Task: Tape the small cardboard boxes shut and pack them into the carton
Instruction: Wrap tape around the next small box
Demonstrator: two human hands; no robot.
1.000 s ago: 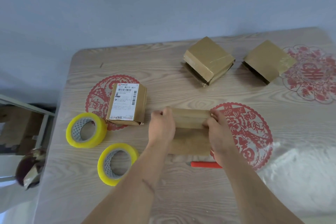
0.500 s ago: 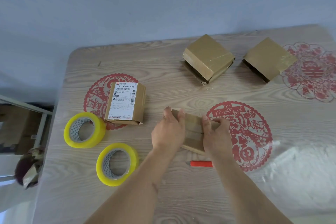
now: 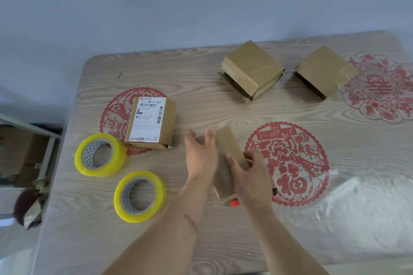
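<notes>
A small brown cardboard box stands between my hands in the middle of the table, turned so its long side runs away from me. My right hand grips its right side with curled fingers. My left hand lies against its left side with straight fingers. A labelled box sits to the left. Two taped boxes lie at the far side. Two yellow tape rolls rest near the left edge.
A red-handled tool peeks out under the held box and my right wrist. Red paper-cut designs lie flat under a clear table cover. Off the table's left edge stands a frame with a carton below.
The box between my hands has been rotated from lying crosswise to pointing away from me. My left hand's fingers have straightened and my right hand has slid to the near right side.
</notes>
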